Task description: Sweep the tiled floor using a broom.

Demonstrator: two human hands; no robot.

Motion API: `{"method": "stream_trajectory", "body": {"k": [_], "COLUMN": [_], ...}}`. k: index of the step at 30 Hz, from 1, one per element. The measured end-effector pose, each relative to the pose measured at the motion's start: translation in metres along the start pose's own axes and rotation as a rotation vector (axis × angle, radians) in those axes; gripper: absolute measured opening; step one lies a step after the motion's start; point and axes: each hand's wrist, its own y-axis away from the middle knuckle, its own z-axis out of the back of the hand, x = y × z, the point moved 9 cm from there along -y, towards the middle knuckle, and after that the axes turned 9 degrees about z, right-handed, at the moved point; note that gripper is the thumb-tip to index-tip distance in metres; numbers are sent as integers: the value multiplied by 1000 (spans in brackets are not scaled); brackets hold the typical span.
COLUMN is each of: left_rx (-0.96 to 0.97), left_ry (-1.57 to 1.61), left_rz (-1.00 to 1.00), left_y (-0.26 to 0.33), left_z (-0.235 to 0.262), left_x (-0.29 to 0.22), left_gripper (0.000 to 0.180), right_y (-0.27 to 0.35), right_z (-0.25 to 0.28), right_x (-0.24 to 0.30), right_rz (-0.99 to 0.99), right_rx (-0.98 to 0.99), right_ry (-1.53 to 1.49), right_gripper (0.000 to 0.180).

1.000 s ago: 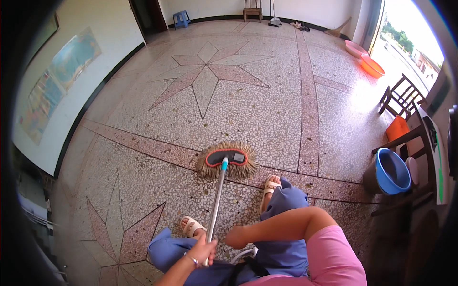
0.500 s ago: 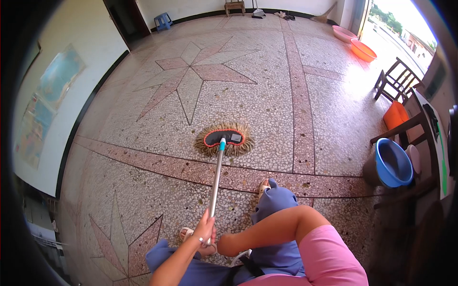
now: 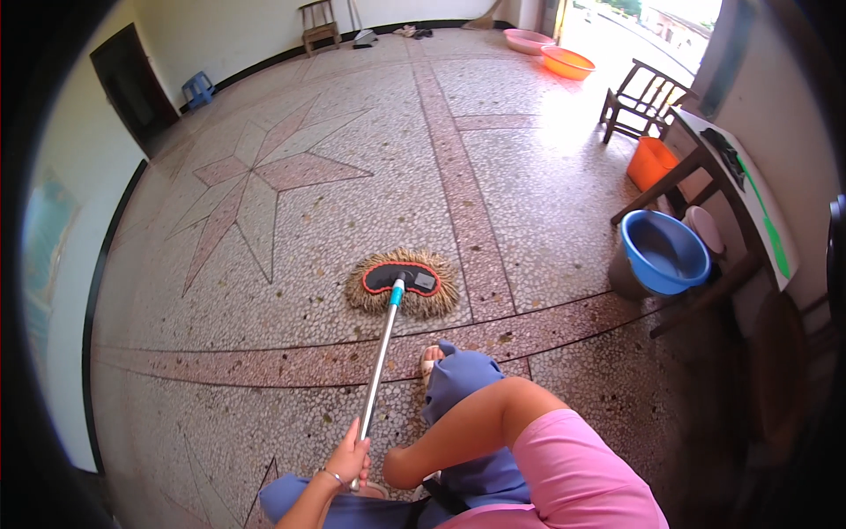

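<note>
A mop (image 3: 381, 361) with a silver handle, a turquoise joint and a beige string head rests its head flat on the speckled terrazzo floor ahead of me. My left hand (image 3: 349, 460), with a bracelet at the wrist, is closed round the lower part of the handle. Just right of the handle's near end, my right hand (image 3: 402, 467) is bent down at the end of my forearm near my knee. Its fingers are hidden, so whether it grips anything does not show. My right foot in a sandal stands forward, behind the mop head.
At the right, a blue basin (image 3: 665, 253) sits atop a dark bucket beside a table (image 3: 784, 256), with an orange bin (image 3: 651, 163) and wooden chair (image 3: 643, 99) farther back. Orange (image 3: 567, 63) and pink basins (image 3: 529, 40) lie near the bright doorway. A blue stool (image 3: 198, 90) stands far left.
The view has turned to the right, so the room's furniture appears farther left. The mop head now lies closer to the pink floor strip's junction. My left hand keeps its hold on the handle.
</note>
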Motion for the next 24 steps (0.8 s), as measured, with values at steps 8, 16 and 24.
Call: {"method": "stream_trajectory", "body": {"k": [8,16,24], "left_rx": [-87,204,335], "left_ry": [-237,-530,-328], "left_rz": [-79,85,17], "left_y": [-57,33,-43], "left_z": [-17,-17,-93], "left_x": [-89,-70,-139], "left_gripper": [60,63,59], "right_y": [15,43,65], "right_z": [2,26,8], "right_x": [0,5,-8], "right_rz": [-29,-93,-158], "right_rx": [34,-36,-37], "right_ry": [42,11,-16], "right_gripper": [20,21,34]}}
